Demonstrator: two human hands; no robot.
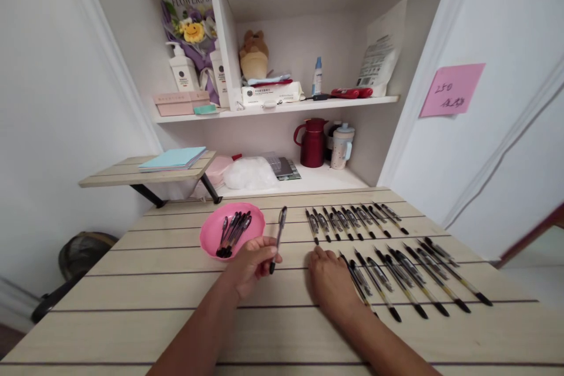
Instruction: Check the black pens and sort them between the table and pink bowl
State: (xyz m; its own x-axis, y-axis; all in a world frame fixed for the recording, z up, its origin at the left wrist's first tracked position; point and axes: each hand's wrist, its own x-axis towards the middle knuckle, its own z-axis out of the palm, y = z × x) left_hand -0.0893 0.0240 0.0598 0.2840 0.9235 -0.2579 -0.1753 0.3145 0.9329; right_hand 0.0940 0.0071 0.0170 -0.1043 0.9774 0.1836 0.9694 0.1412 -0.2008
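My left hand (253, 261) is closed around the lower part of a capped pen (281, 232), which stands almost upright just right of the pink bowl (210, 224). Several black-capped pens (238, 232) lie bunched inside that bowl. My right hand (329, 279) rests on the tabletop with its fingers curled under; what they hold, if anything, is hidden. Beside it runs a near row of uncapped pens (412, 273) with their clear-and-black caps alongside. A second row of pens and caps (352, 220) lies farther back. The hand partly covers the leftmost near pen.
The slatted wooden table (176, 329) fills the foreground. A small raised stand (114, 173) carries blue paper (174, 158) at the left. Behind are a white plastic bag (251, 173), a red jug (314, 144) and a loaded shelf (317, 107). A pink note (453, 91) hangs at right.
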